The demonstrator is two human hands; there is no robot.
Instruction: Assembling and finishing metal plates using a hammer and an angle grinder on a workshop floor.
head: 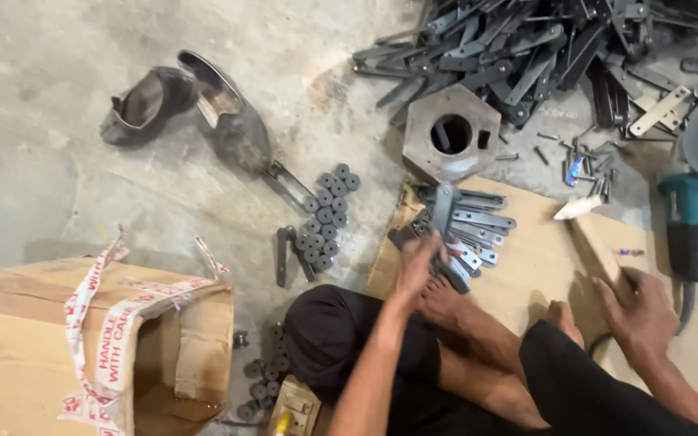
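both hands open: left hand (416, 270) on metal strips (466, 230), right hand (638, 311) flat on cardboard (539, 258)

Metal strips (466, 226) fanned on cardboard sheet (535, 266); hexagonal block (451, 133) behind; discs (326, 218) left; grinder (692, 218) right.

Two hands, the left hand (416, 269) and the right hand (638, 308), two worn shoes (191, 109), one cardboard box (82, 347), one hexagonal metal block (451, 134), one angle grinder (695, 218) and one fanned stack of flat metal strips (466, 230) are counted.
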